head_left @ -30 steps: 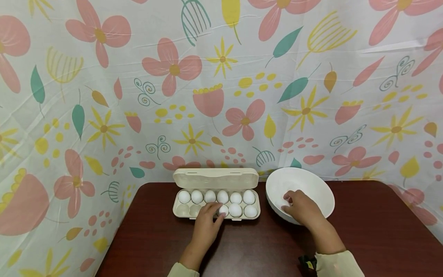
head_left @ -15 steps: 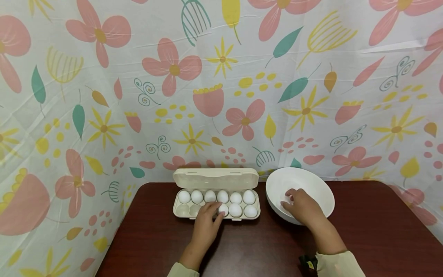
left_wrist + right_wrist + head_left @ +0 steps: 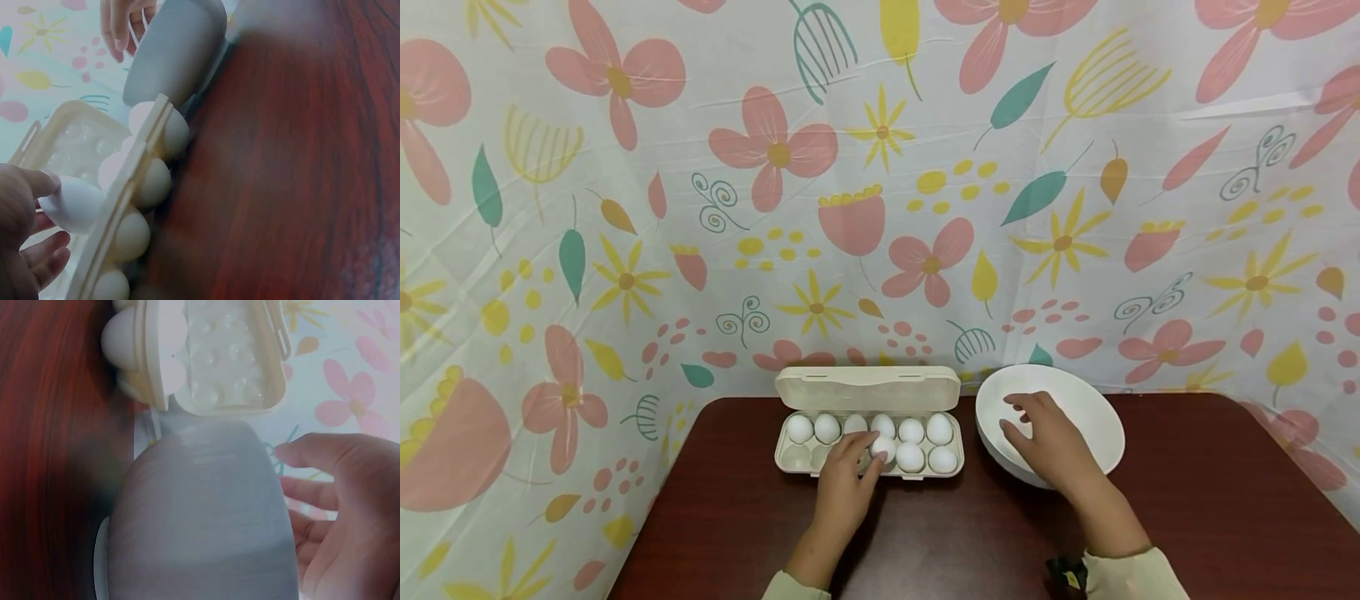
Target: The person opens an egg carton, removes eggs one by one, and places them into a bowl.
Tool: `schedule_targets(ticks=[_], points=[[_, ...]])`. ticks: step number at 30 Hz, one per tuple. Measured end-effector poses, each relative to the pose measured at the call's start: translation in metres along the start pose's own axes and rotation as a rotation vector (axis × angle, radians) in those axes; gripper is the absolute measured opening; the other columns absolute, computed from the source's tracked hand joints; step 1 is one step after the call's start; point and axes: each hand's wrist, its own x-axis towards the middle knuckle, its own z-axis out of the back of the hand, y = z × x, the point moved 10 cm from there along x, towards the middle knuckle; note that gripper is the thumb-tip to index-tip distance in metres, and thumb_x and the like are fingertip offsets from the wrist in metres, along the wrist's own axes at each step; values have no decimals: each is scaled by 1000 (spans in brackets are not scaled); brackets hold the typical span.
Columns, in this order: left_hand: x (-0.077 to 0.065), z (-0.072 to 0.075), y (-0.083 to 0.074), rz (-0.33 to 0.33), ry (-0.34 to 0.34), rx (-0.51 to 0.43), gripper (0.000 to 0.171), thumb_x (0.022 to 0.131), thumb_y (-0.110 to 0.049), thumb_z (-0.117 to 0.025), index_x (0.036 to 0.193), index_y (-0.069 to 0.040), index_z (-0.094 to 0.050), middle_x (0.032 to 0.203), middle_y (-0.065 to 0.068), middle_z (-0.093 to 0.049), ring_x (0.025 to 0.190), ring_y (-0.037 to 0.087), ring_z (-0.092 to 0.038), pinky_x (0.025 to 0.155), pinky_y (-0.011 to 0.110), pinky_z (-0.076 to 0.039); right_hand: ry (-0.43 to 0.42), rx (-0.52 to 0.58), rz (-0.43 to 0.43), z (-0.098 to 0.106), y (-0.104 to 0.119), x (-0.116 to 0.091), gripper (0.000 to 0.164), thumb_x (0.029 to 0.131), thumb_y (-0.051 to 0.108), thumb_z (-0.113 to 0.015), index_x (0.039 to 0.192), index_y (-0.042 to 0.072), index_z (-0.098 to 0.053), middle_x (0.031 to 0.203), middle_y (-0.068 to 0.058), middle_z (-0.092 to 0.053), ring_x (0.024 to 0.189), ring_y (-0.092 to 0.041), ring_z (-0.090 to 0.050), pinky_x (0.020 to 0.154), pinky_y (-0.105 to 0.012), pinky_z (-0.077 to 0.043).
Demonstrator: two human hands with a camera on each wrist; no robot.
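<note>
Egg (image 3: 883, 451), smooth, white, oval, in the pinch of left hand (image 3: 842, 482); right hand (image 3: 1054, 442) loose-fingered

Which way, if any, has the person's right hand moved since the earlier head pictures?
Yes. Against the white bowl in the head view, the right hand has shifted upward and slightly left in the picture.

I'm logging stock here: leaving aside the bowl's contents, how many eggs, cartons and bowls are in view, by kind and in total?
Eggs: 9, counting the one in the left hand
Cartons: 1
Bowls: 1
Total: 11
</note>
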Motion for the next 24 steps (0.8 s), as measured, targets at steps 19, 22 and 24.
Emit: schedule_targets(ticks=[19, 22, 24], points=[[0, 10, -29, -7, 19, -145, 33, 94, -30, -73, 124, -15, -71, 119, -2, -68, 100, 14, -67, 82, 34, -60, -52, 114, 276, -12, 57, -11, 36, 90, 17, -76, 124, 12, -65, 112, -1, -62, 96, -19, -66, 84, -39, -57], [-1, 9, -31, -15, 24, -149, 32, 94, -30, -73, 123, -17, -71, 117, -2, -68, 98, 14, -67, 81, 33, -60, -54, 115, 319, -15, 65, -14, 38, 87, 17, -79, 123, 14, -65, 111, 4, -61, 94, -16, -66, 82, -34, -57], [-2, 8, -33, -30, 26, -156, 31, 94, -30, -73, 122, -17, -71, 115, -2, -69, 96, 14, -68, 80, 33, -60, -50, 116, 350, -18, 70, -16, 40, 86, 18, -81, 122, 16, -65, 110, 6, -61, 93, -15, -66, 81, -32, -56]])
